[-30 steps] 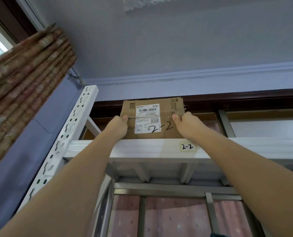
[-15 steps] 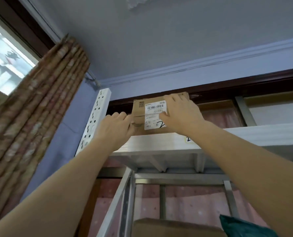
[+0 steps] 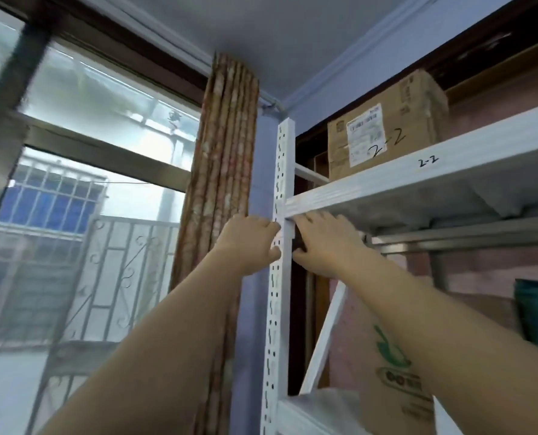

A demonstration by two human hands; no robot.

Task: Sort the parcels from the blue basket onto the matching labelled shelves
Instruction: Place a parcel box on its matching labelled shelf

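Observation:
A brown cardboard parcel (image 3: 396, 120) with a white label and "2-2" handwritten on it stands on the top white shelf (image 3: 387, 186), whose front edge carries a "2-2" tag (image 3: 428, 161). Both hands are off it and lower down. My left hand (image 3: 250, 243) hangs in front of the white perforated upright (image 3: 282, 277), fingers loosely apart, holding nothing. My right hand (image 3: 327, 241) is just below the shelf's left corner, fingers spread, also holding nothing. The blue basket is out of sight.
A folded patterned curtain (image 3: 220, 183) hangs left of the upright, beside a large window (image 3: 88, 152) with metal bars. On the lower shelf stand a cardboard box with green print (image 3: 393, 372) and a teal parcel (image 3: 537, 309).
Both hands have let go of the 2-2 parcel, left it on the top shelf and dropped below the shelf edge. The view has swung left toward the window.

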